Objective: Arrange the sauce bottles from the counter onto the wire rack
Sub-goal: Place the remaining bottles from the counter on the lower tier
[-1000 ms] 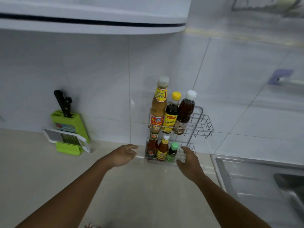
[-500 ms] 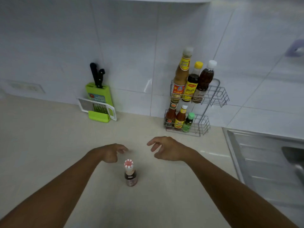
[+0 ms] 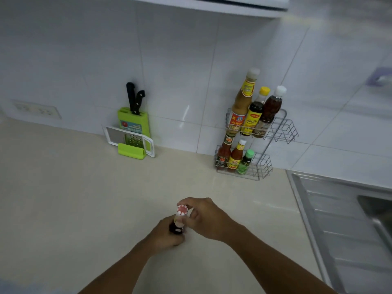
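Both hands have closed on the small bottle (image 3: 179,221) at lower centre: left hand (image 3: 167,235) grips its body, right hand (image 3: 203,217) pinches the cap. Lift it upright toward the rack (image 3: 263,166).

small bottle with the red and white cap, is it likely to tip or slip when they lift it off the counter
The small bottle looks narrow and tall for its base, so a sideways nudge could probably tip it. The left hand wraps its dark body and the right hand pinches near the cap, which should steady it. It seems light for its size; its surface may be smooth and somewhat slippery.
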`<act>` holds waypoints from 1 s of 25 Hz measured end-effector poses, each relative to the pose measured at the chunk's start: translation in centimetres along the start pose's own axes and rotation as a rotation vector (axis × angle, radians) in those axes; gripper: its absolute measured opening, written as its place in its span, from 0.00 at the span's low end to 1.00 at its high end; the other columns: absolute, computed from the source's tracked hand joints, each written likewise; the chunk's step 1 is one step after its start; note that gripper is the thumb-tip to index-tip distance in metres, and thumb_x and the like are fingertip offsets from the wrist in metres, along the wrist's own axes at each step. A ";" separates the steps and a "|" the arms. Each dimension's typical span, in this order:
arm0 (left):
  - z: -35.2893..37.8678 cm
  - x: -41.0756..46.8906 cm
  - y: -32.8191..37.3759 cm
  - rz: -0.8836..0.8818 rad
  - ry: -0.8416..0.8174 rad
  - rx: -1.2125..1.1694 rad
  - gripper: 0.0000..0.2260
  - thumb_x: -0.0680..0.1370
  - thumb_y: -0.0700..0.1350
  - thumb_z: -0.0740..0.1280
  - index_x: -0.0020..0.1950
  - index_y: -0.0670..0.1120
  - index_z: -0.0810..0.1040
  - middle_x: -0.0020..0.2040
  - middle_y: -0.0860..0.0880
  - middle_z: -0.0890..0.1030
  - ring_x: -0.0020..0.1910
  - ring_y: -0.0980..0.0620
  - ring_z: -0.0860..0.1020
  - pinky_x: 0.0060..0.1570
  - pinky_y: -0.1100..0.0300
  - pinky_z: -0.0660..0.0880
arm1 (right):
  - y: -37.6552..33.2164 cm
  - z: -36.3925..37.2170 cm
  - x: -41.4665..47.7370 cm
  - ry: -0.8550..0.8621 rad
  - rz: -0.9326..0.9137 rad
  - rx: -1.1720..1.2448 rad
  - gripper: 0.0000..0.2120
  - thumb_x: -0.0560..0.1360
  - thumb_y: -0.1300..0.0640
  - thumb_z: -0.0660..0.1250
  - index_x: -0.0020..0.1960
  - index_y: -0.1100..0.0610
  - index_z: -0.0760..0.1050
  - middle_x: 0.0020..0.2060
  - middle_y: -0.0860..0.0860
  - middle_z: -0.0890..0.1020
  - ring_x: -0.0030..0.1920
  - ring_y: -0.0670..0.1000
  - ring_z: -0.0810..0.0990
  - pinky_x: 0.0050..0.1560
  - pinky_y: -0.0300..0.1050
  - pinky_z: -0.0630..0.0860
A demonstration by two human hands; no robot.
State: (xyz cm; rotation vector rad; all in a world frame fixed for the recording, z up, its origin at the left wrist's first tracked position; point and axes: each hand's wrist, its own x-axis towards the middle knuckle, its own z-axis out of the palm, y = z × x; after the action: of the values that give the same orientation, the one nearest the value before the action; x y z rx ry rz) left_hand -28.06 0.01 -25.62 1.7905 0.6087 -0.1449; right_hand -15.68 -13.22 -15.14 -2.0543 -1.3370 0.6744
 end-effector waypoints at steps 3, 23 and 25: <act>-1.0 -0.2 3.5 0.065 -0.115 0.025 0.07 0.63 0.38 0.66 0.38 0.45 0.70 0.32 0.50 0.72 0.30 0.50 0.70 0.31 0.56 0.68 | -0.3 -4.2 -0.7 0.062 -0.088 -0.150 0.15 0.80 0.45 0.65 0.62 0.50 0.81 0.54 0.45 0.86 0.46 0.38 0.78 0.46 0.29 0.73; 1.0 0.4 23.3 0.137 -0.232 0.072 0.11 0.62 0.39 0.72 0.37 0.56 0.79 0.34 0.47 0.79 0.31 0.48 0.77 0.37 0.55 0.74 | 0.4 -20.6 -3.4 0.319 -0.062 -0.310 0.15 0.82 0.48 0.51 0.52 0.49 0.75 0.39 0.47 0.81 0.38 0.45 0.78 0.40 0.53 0.76; 2.2 1.7 23.3 0.171 -0.014 0.290 0.16 0.62 0.47 0.73 0.47 0.62 0.79 0.40 0.52 0.82 0.36 0.51 0.80 0.38 0.59 0.75 | 1.5 -20.3 -2.9 0.337 0.126 -0.262 0.17 0.82 0.50 0.50 0.51 0.54 0.77 0.43 0.52 0.83 0.42 0.51 0.80 0.42 0.53 0.77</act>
State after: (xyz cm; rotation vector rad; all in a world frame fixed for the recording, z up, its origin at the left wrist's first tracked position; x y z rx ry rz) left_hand -15.16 -5.75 -6.94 2.1110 0.4374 -0.1332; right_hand -1.82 -20.49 -1.77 -2.3485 -1.1541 0.1940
